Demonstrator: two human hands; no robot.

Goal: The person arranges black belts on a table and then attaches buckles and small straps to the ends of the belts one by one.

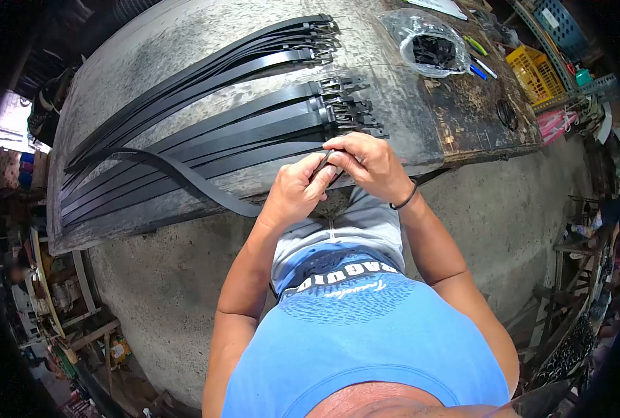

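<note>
Both my hands meet in front of my lap at the table's front edge, fingers pinched together. My left hand [301, 187] is closed on the end of a black belt [197, 182], and my right hand [371, 164] is closed on the same end from the other side. The belt's strap curves up to the left and back onto the table. What lies between my fingertips is mostly hidden. Just beyond my hands lies a row of black belts [254, 134] with metal buckles [348, 104] at their right ends. Behind that row is another bundle of belts [219, 66].
A worn work table [132, 73] spans the front. On its right stand a clear plastic bag [411, 61] of small black parts, pens [478, 70] and a coil of thin black cord [507, 113]. A yellow crate [535, 73] and a blue basket [559, 28] sit farther right.
</note>
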